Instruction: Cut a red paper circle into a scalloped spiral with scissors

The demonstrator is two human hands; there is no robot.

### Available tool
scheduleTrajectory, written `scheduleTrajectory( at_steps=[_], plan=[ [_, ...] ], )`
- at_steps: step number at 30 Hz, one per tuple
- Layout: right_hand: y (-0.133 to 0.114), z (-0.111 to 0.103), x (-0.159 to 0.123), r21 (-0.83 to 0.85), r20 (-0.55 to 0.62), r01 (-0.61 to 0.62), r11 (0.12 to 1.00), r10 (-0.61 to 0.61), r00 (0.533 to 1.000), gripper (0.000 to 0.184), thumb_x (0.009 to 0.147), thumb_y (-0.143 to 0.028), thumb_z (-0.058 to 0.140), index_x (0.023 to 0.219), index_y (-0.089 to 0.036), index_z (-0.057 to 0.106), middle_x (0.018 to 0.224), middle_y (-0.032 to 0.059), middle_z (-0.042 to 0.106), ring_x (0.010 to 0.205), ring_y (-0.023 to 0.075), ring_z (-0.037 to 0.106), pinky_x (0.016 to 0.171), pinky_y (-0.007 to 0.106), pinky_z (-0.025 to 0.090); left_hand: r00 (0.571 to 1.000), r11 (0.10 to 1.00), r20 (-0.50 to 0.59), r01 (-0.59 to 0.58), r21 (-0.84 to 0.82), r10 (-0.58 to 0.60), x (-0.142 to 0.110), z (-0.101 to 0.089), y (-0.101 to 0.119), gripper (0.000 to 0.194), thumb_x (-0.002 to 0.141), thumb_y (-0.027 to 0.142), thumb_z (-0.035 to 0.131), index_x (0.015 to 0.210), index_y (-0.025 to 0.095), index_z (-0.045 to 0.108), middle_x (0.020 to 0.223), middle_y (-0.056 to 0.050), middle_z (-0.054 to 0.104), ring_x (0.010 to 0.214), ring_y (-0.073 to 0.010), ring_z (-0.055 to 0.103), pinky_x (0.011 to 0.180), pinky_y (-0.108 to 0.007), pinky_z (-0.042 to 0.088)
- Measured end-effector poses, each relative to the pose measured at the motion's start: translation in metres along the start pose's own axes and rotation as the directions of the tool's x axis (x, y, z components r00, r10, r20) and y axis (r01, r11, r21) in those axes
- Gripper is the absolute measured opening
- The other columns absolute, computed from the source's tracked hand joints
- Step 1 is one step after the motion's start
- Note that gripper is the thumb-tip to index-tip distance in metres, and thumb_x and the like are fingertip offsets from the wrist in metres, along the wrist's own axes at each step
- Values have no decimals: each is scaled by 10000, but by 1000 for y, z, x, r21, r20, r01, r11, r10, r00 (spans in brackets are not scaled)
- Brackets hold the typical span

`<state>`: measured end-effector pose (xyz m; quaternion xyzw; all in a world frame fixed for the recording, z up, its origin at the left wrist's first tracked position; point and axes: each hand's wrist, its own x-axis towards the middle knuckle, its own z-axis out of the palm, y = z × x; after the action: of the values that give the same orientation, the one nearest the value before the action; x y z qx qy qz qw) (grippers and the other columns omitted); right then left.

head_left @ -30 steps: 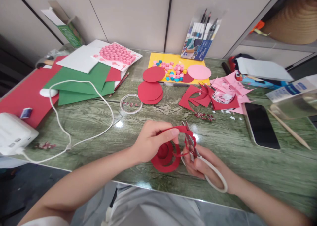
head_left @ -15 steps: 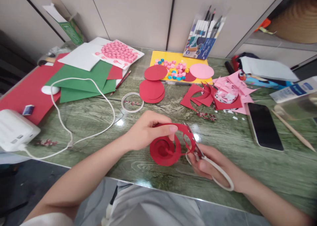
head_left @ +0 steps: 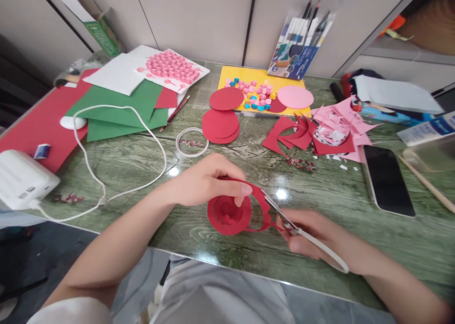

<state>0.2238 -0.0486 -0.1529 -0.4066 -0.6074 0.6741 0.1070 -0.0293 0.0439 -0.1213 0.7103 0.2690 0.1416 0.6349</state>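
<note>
My left hand [head_left: 209,179] pinches a red paper spiral [head_left: 231,212] cut from a disc, holding it just above the green marble table [head_left: 142,172]. My right hand [head_left: 316,236] grips white-handled scissors [head_left: 302,231]. Their blades point up and left into the outer strip of the spiral. The spiral's loose outer band curls round to the right of the coil.
Red paper discs [head_left: 220,122], a tape ring [head_left: 192,141], red and pink scraps [head_left: 320,132] and a yellow sheet with small beads [head_left: 256,96] lie beyond the hands. A phone [head_left: 388,179] lies at the right. A white charger [head_left: 21,179] with cable, plus green and red sheets, sit at the left.
The spiral has turned and dropped lower in my left hand. The scissors have tilted flatter and my right hand has shifted right. The camera has tipped slightly.
</note>
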Motion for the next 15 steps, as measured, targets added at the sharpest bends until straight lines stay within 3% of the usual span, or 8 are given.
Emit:
scheduleTrajectory(
  at_steps=[5,11,15],
  plan=[
    [-4,-6,-3,-138,71,-70,988,80,994,540,853,-722,507,700,-213,410,625,-75,317,574,120,259,506,257,193,991,999,131,25,43,-31,-2,-4,1,344,885,258,603,573,116,622,538,5,573,507,-71,464,491,-185,350],
    [-1,-7,-5,-215,108,-45,976,70,992,532,856,-705,525,691,-207,434,617,-81,326,563,116,303,510,259,188,972,998,233,-5,62,-10,-1,-4,1,378,886,193,585,516,124,550,505,19,518,485,-59,407,476,-191,305],
    [2,-8,-7,-275,144,-25,961,67,987,457,892,-607,571,706,-206,457,632,-74,370,567,117,365,511,243,228,952,994,303,7,110,-40,0,-5,1,352,886,201,577,542,125,575,485,29,486,473,-58,384,477,-189,300]
  ],
)
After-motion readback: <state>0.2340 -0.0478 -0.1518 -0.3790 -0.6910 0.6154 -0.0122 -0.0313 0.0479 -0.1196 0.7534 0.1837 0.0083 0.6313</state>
